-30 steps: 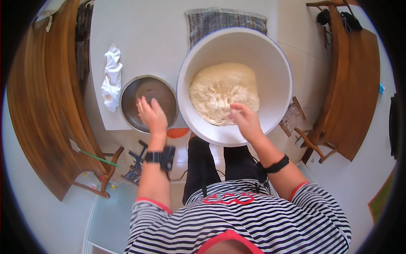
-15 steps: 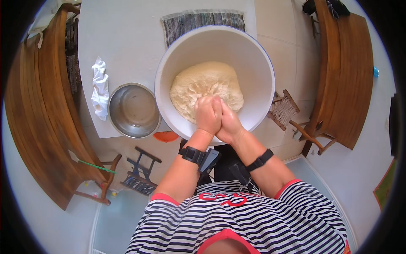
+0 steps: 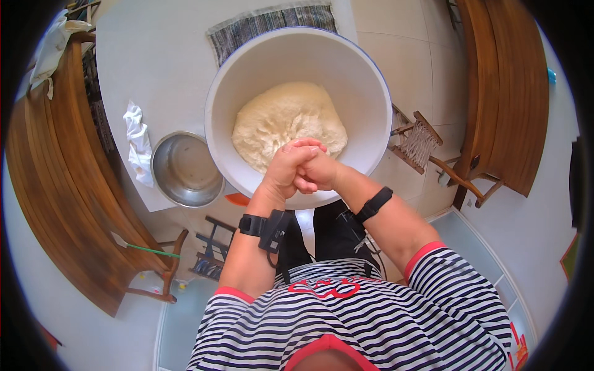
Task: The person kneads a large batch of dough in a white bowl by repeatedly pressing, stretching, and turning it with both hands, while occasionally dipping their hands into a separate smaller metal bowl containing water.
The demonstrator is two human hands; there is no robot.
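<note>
In the head view, a big white basin point(image 3: 368, 117) with a blue rim stands at the corner of a white table point(image 3: 148, 68), reaching past its right edge as seen from above. Inside the basin sits one large, pale lump of dough point(image 3: 284, 108), rounded and smooth on its far side, rough and dimpled towards the person.

Over the near part of the basin, the left hand point(image 3: 286, 168) and right hand point(image 3: 322, 169) are clasped — fingers curled closely around each other, neither one spread. They overlap the dough's near edge in the picture; whether they touch it, or have anything pressed between the palms, I cannot tell.

Left of the basin, a round stainless-steel bowl point(image 3: 162, 174) stands just beside it, and a crumpled white cloth point(image 3: 137, 141) lies farther left, by that bowl. Beyond the basin's far side lies a dark striped woven mat point(image 3: 266, 28), partly hidden by the rim. An orange object point(image 3: 237, 198), mostly covered, shows at the basin's near left.

On the floor to the basin's right is a small stool with a woven seat point(image 3: 416, 145); well apart on either side — left and right of the basin — stand a slatted wooden bench point(image 3: 59, 198) and a second wooden bench point(image 3: 510, 93).
</note>
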